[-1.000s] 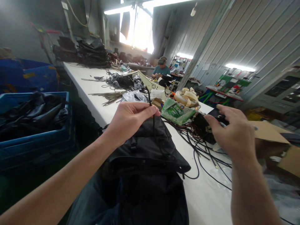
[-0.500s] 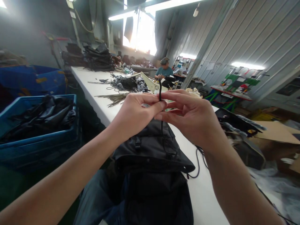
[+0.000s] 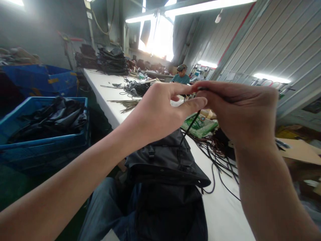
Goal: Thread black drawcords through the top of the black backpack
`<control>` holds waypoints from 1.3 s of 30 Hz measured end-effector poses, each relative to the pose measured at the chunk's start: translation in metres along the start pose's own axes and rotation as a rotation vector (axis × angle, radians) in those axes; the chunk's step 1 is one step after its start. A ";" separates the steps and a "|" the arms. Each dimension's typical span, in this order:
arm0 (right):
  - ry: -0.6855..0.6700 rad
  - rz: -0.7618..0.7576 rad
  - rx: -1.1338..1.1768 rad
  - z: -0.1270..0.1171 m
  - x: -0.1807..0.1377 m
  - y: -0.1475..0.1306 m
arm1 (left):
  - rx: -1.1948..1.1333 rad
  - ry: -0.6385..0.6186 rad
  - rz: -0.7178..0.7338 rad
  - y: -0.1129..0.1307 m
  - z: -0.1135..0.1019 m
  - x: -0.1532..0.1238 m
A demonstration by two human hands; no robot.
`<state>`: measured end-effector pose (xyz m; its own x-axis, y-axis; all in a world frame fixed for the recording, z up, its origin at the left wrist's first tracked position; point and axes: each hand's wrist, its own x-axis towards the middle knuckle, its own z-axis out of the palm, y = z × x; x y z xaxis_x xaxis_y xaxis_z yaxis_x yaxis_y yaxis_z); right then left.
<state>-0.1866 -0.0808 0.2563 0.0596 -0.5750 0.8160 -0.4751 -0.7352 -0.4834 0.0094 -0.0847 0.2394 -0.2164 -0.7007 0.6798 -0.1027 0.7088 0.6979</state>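
Note:
My left hand (image 3: 160, 112) and my right hand (image 3: 235, 108) are raised together in front of me, fingertips meeting. Both pinch the end of a thin black cord (image 3: 188, 129) that runs down to a black backpack (image 3: 165, 174). The backpack rests on my lap and against the edge of the white table (image 3: 220, 214). Whether my right hand holds anything besides the cord is hidden by its fingers.
A tangle of black cords (image 3: 218, 157) and a green packet (image 3: 199, 124) lie on the table beyond the bag. A blue crate (image 3: 42, 140) with black material stands to the left. Cardboard (image 3: 298, 150) lies right. Another person (image 3: 182, 75) sits far down the table.
My right hand came in from the right to meet the left at the cord. Both hands then rose and shifted right, pulling the cord taut above the backpack.

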 end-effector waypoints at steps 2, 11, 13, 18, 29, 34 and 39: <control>0.056 -0.016 0.002 -0.006 0.008 -0.007 | 0.088 0.066 0.004 0.003 -0.009 -0.006; 0.147 -0.060 -0.096 -0.025 0.017 -0.020 | 0.101 0.259 -0.411 -0.026 -0.061 -0.110; 0.196 -0.088 -0.078 -0.025 0.016 -0.019 | 0.051 0.347 -0.571 -0.038 -0.070 -0.140; 0.297 -0.054 -0.054 -0.025 0.013 -0.023 | -0.023 0.465 -0.853 -0.072 -0.077 -0.217; -0.769 0.146 -0.019 0.057 -0.169 0.036 | -0.424 0.362 -1.103 -0.144 -0.009 -0.339; -0.844 0.134 -0.222 0.088 -0.203 0.065 | -0.521 0.337 -1.062 -0.135 0.009 -0.316; -0.927 0.044 -0.425 0.098 -0.195 0.059 | -0.577 0.378 -1.021 -0.136 0.021 -0.299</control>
<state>-0.1401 -0.0472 0.0382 0.6048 -0.7828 0.1463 -0.7551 -0.6221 -0.2070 0.0672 0.0299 -0.0636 0.0160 -0.9596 -0.2808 0.4052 -0.2505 0.8793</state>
